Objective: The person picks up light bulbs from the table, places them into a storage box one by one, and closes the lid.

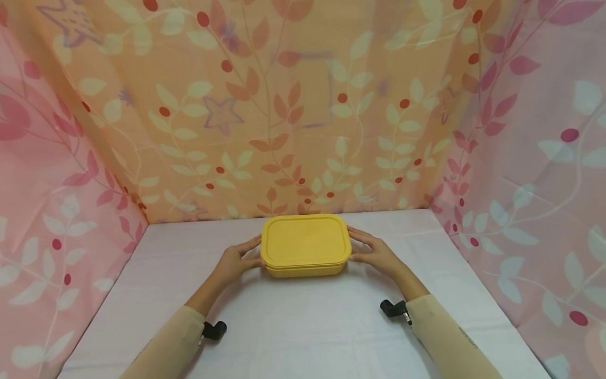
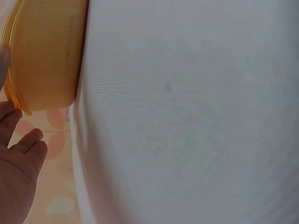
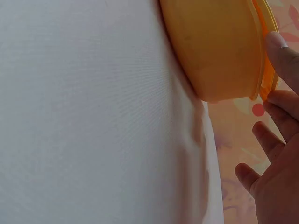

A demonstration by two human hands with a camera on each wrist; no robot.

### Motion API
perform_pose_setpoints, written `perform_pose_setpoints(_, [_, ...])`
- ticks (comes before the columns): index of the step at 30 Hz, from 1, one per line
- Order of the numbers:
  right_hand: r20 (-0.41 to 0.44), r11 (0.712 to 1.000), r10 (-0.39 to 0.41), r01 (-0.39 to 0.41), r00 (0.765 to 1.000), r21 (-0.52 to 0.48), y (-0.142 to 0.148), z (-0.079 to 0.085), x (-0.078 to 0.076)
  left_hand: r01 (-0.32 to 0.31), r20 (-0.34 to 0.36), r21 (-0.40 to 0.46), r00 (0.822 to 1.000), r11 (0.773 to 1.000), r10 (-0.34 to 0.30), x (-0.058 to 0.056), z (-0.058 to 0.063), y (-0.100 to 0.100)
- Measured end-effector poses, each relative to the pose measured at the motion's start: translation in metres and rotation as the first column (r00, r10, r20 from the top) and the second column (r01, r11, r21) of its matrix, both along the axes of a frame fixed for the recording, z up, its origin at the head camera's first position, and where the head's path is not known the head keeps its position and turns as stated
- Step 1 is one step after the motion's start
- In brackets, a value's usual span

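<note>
A yellow rectangular food container (image 1: 305,271) with rounded corners rests on the white-covered table, its flat yellow lid (image 1: 305,239) on top. At its left end my left hand (image 1: 236,260) pinches the lid's edge, thumb toward the near corner. My right hand (image 1: 376,255) pinches the lid's opposite edge between thumb and forefinger. In the right wrist view, a narrow gap shows between the lid (image 3: 268,56) and the container's rim. The other fingers of both hands stretch out past the rim. The container's inside is hidden under the lid.
White cloth (image 1: 303,326) covers the table. An orange leaf-patterned sheet (image 1: 265,131) hangs behind it, with pink patterned sheets at the left (image 1: 42,210) and right (image 1: 535,210). A small black device sits on each wrist at the sleeve.
</note>
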State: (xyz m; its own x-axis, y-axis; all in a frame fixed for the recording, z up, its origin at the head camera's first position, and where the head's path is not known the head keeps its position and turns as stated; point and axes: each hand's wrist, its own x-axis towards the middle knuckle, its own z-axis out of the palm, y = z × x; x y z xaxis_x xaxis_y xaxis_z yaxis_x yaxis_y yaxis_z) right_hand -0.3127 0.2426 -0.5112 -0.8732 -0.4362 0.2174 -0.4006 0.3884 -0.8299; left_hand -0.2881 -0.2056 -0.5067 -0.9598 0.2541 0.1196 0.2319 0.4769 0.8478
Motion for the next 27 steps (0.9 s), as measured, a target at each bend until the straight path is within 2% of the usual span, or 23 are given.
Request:
perform_pose_setpoints(4, [0.035,1.0,0.01,-0.01,0.999,-0.015,-0.001,-0.0011,-0.0011,-0.013,0.015,0.0,1.0,1.0,0.013,0.0003,-0.0007,-0.001])
perform_pose_setpoints(12, [0.013,1.0,0.028,-0.028,1.0,0.011,-0.0006,-0.0085,-0.0018,-0.02,0.021,-0.064,1.0,0.998,0.021,0.0039,0.0002,-0.0018])
perform_pose_setpoints(17, [0.032,1.0,0.025,-0.025,0.999,0.012,-0.0017,-0.0076,-0.0009,-0.02,0.009,-0.087,1.0,0.996,0.021,0.0063,-0.0003,-0.0019])
perform_pose_setpoints(27, [0.026,0.996,0.008,-0.01,1.0,0.084,-0.0012,-0.0075,0.0019,0.006,0.02,-0.12,1.0,0.993,-0.004,0.0061,-0.0003,-0.0024])
